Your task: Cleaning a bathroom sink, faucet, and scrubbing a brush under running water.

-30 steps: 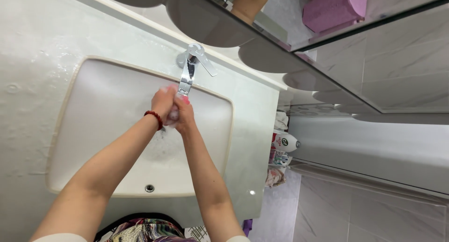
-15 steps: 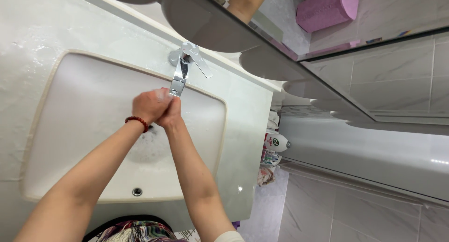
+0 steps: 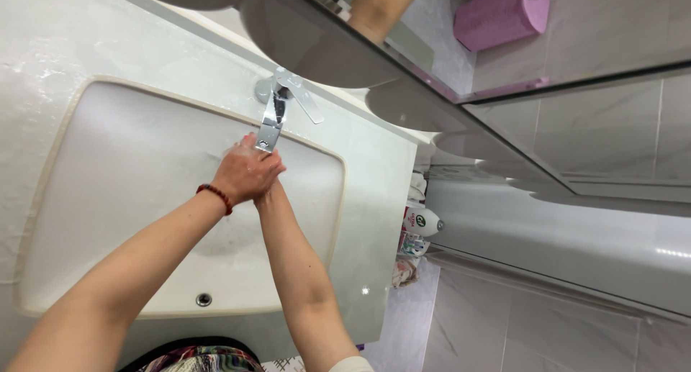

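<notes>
Two hands clasped: left hand [image 3: 245, 174] over right hand [image 3: 268, 191] | under faucet [image 3: 272, 120] | white sink [image 3: 108, 199] | marble counter [image 3: 374, 199], mirror [image 3: 432, 48]

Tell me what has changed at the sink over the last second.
The left hand has slid over the right hand, now covering most of it; a second ago the two were clasped side by side with pale lather showing between them. The camera has also shifted, so the sink sits further right in view. Both hands stay pressed together beneath the chrome tap, and the red bead bracelet remains on the left wrist.
</notes>
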